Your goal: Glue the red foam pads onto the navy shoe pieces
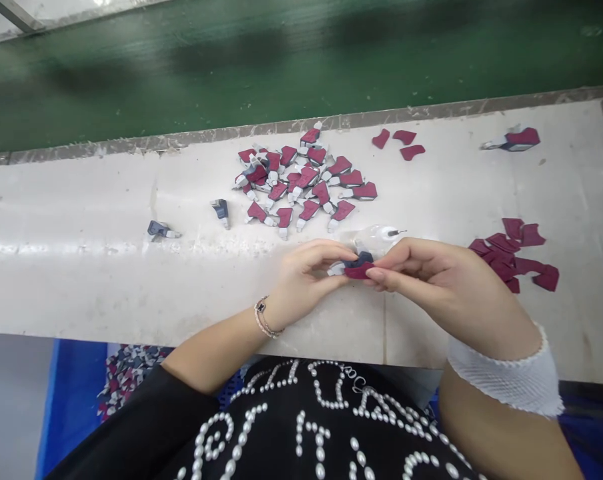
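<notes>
Over the front half of the table, my left hand [306, 277] pinches a small dark-blue and light-grey plastic part [362, 257]. My right hand [426, 277] grips a maroon cover piece [357, 271] by its right end, lying against the dark-blue part. Whether the two are joined I cannot tell. Just behind my fingers lies a clear bottle with a thin metal tip [376, 235]. To the right of my right hand is a loose pile of maroon pieces [504, 257].
A heap of maroon-covered parts [306, 177] lies farther back. Two dark-blue parts [221, 212] sit left of it; three maroon pieces [405, 137] and one covered part [521, 139] lie right. Behind runs a green belt [301, 63]. A blue bin [74, 393] holding parts stands below left.
</notes>
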A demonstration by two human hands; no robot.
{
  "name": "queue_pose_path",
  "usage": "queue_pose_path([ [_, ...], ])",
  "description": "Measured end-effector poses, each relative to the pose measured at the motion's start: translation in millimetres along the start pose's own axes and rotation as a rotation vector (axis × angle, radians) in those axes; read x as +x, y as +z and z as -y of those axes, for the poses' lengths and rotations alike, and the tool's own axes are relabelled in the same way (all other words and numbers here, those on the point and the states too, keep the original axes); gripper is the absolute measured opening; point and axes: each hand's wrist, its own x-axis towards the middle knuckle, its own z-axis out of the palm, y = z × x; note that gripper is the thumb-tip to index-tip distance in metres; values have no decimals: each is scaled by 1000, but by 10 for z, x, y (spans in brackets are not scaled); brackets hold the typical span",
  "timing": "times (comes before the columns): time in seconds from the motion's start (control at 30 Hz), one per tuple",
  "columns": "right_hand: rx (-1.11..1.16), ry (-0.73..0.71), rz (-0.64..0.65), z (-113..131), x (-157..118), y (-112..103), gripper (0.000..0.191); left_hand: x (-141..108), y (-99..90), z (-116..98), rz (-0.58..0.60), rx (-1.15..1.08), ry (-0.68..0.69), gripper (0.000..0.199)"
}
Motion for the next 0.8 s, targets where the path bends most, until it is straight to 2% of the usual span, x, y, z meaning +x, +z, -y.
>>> queue_pose_path([
  [0.4,74,39,31,19,47,-38,41,66,-32,-20,-9,139,222,26],
  [0.53,43,49,27,-10,26,-67,43,72,-40,-26,11,129,231,24],
  [0.8,46,66,63,44,10,-91,41,85,-52,-60,66,-11,141,24],
])
